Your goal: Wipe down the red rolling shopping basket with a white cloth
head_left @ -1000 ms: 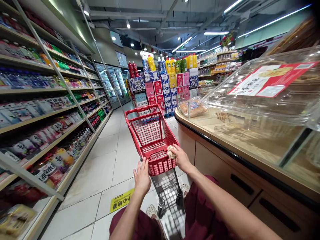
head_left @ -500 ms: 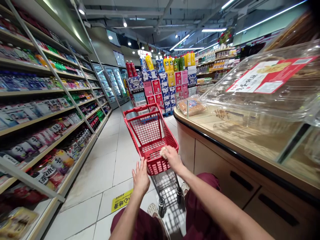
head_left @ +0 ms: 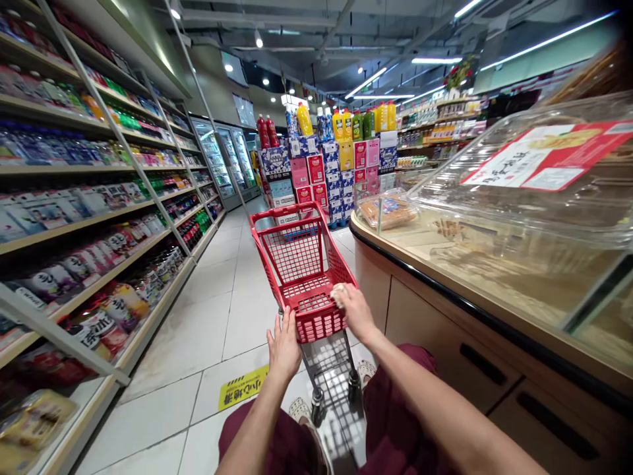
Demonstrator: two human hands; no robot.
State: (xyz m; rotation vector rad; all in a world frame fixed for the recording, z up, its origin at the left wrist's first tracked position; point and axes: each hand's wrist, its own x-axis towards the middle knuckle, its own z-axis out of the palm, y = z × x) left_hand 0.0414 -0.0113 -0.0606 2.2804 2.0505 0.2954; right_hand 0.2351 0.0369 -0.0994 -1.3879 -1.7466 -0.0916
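Directly ahead of me stands a red shopping cart with a plastic mesh basket on a grey metal frame. My right hand is closed around a small crumpled whitish cloth, at the right corner of the basket's near end. Much of the cloth is hidden by the fingers. My left hand lies with stretched fingers against the basket's near left corner, touching its edge and holding nothing. No goods show inside the basket.
Drink shelves line the left side. A wooden display counter with clear food boxes stands close on the right. Stacked cartons topped with bottles are beyond the cart. A yellow floor sticker lies left of my feet.
My right hand has moved the cloth rightward, from above the basket's near end to its right corner. The left hand stays at the left corner. The view has shifted slightly.
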